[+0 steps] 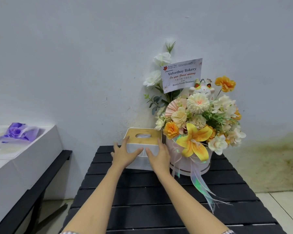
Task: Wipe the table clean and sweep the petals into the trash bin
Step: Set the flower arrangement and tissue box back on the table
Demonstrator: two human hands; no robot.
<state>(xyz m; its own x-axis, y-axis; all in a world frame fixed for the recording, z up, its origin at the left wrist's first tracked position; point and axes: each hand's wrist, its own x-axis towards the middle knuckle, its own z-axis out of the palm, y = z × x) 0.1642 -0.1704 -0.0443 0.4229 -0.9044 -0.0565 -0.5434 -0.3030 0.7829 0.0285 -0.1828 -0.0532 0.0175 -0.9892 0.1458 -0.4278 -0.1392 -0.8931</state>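
Observation:
A white tissue box (143, 144) with a wooden lid stands at the far edge of the black slatted table (159, 200), against the wall. My left hand (124, 153) grips its left side and my right hand (159, 154) grips its right side, thumbs on the front face. A tissue shows in the oval slot of the lid. I see no petals on the table and no trash bin in view.
A flower arrangement (201, 119) in a pale round box with a card and a cat figurine stands right of the tissue box, touching it. A white box (24, 159) with purple flowers sits on a bench at the left. Tiled floor shows at the lower right.

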